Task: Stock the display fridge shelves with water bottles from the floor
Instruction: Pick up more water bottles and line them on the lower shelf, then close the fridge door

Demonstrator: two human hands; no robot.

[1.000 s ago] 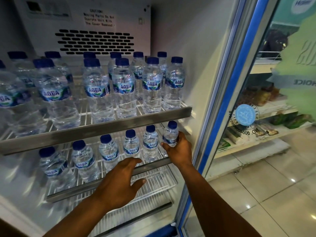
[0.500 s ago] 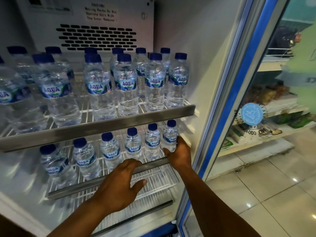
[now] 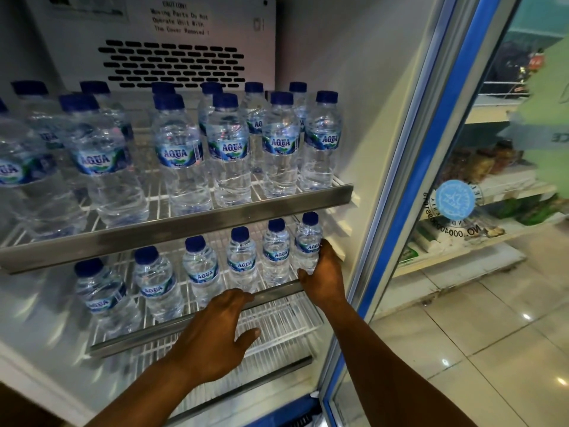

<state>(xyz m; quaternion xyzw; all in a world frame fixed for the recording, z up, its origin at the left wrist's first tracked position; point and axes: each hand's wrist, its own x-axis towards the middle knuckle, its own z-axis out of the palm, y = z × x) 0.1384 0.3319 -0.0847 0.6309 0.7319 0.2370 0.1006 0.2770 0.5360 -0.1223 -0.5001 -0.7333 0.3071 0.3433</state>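
Note:
Inside the open display fridge, a row of several small blue-capped Aqua water bottles stands on the middle wire shelf. My right hand wraps around the rightmost small bottle, which stands upright at the shelf's right end by the fridge wall. My left hand rests over the shelf's metal front rail, fingers curled over the edge, thumb spread below; it holds no bottle. The upper shelf carries several larger Aqua bottles in rows.
A bare wire shelf lies below the middle one. The glass door with its blue frame stands open at the right. Through it I see store shelves with packaged goods and a tiled floor.
The view shifted slightly, so the fridge sits higher and nearer. My right hand stays on the rightmost small bottle, which moved a little back and right. My left hand has not left the rail.

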